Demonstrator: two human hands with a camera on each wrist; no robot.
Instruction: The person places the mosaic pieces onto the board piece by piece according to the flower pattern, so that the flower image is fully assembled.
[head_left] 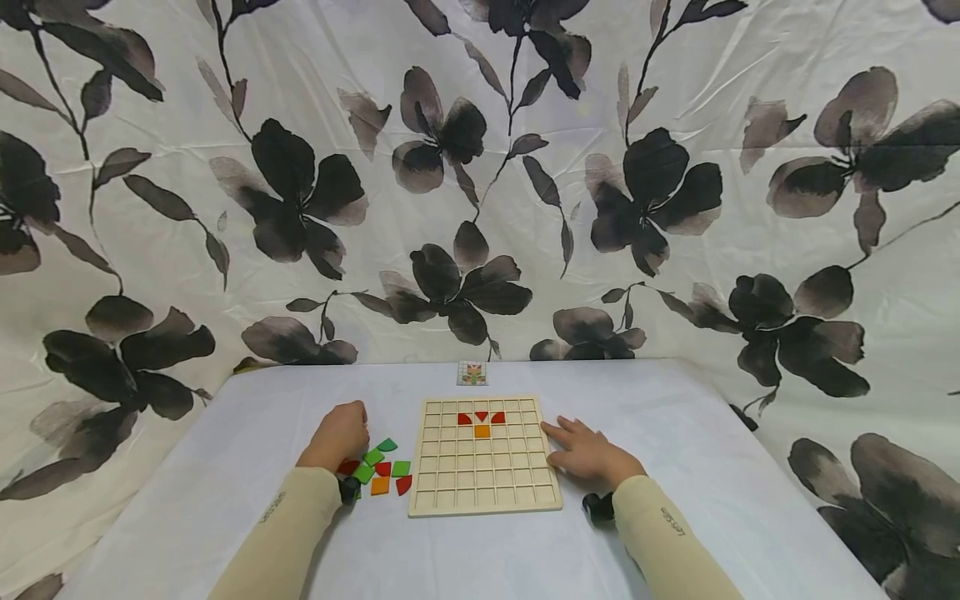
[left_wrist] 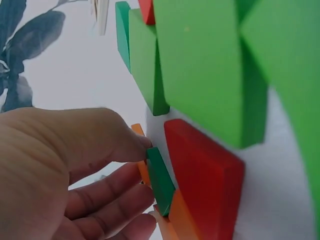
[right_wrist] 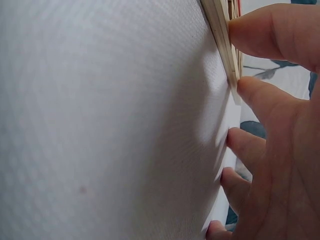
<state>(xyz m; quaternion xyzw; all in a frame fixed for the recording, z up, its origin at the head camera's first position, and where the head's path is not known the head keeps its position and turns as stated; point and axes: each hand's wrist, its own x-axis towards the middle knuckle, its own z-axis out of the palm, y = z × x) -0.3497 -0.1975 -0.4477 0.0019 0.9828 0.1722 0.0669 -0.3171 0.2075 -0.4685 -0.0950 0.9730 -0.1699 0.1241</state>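
Observation:
My left hand [head_left: 341, 437] is at the left end of a cluster of loose pieces. In the left wrist view, its thumb and fingertips are right at a dark green piece [left_wrist: 161, 182], beside orange pieces [left_wrist: 182, 215] and a red piece [left_wrist: 207, 175]; I cannot tell whether they pinch it. My right hand [head_left: 588, 452] has its fingers spread, thumb and index fingertip touching the right edge of a wooden grid board [head_left: 450, 492]. On the board sit two red rounded pieces [head_left: 465, 419], a red triangle [head_left: 482, 416] between them and an orange square [head_left: 482, 431] below.
Several green, red and orange pieces, including a green square [head_left: 401, 469], lie between my left hand and the board. A small patterned card [head_left: 472, 373] is behind the board. A white cloth covers the table [head_left: 480, 558], and a floral curtain [head_left: 555, 250] hangs behind.

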